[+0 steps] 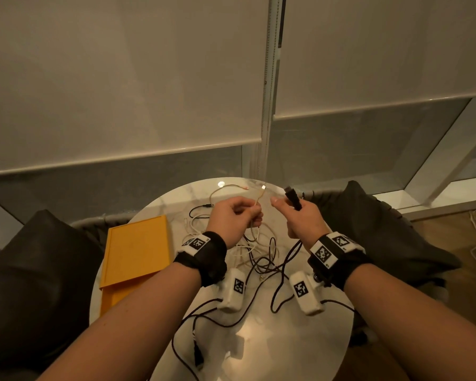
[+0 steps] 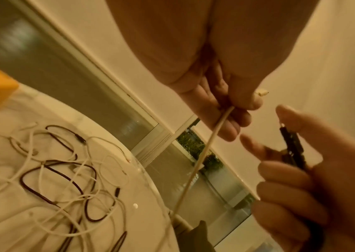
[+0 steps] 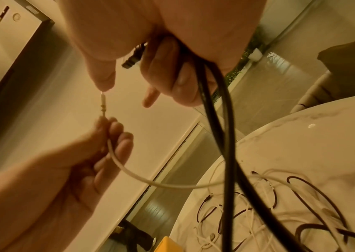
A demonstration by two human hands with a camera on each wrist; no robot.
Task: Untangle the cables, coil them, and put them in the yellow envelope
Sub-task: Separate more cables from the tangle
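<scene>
A tangle of white and black cables point(image 1: 256, 254) lies on the round white marble table point(image 1: 245, 339). My left hand point(image 1: 238, 215) pinches a thin white cable point(image 2: 196, 163) near its plug point(image 3: 102, 100), lifted above the table. My right hand point(image 1: 300, 215) grips a thick black cable point(image 3: 222, 136) behind its black plug point(image 1: 291, 196), with the index finger stretched toward the white plug. The yellow envelope point(image 1: 136, 248) lies flat at the table's left side, left of my left wrist.
Dark cushions point(image 1: 33, 284) sit on seats left and right of the table point(image 1: 382, 229). Roller blinds point(image 1: 121, 78) and a window stand behind the table's far edge. Black leads point(image 1: 204, 320) from the wrist cameras trail over the near part of the table.
</scene>
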